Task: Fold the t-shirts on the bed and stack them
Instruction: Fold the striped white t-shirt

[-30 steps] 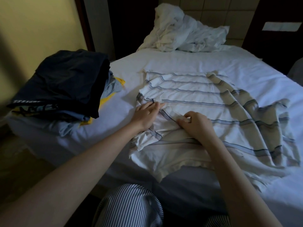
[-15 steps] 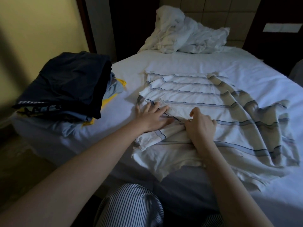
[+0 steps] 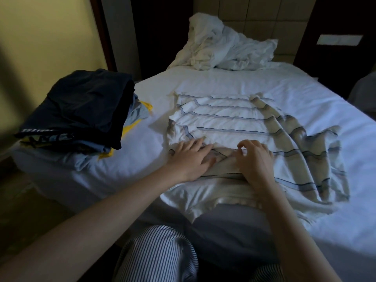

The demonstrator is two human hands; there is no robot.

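Observation:
A white t-shirt with thin blue stripes lies spread on the bed, its right side rumpled and its near hem hanging over the bed's edge. My left hand rests flat on the shirt's near-left part with straight fingers. Beside it, my right hand presses on the shirt with its fingers bent down onto a fold of cloth. A stack of folded t-shirts, dark navy on top with light blue and yellow below, sits at the bed's left corner.
A crumpled pile of white cloth lies at the head of the bed against the tiled headboard. A yellow wall stands on the left. My knees in striped trousers are at the bed's near edge.
Both hands have slid a little toward me and to the right along the shirt's near part. The left sleeve area has been flattened under the left hand.

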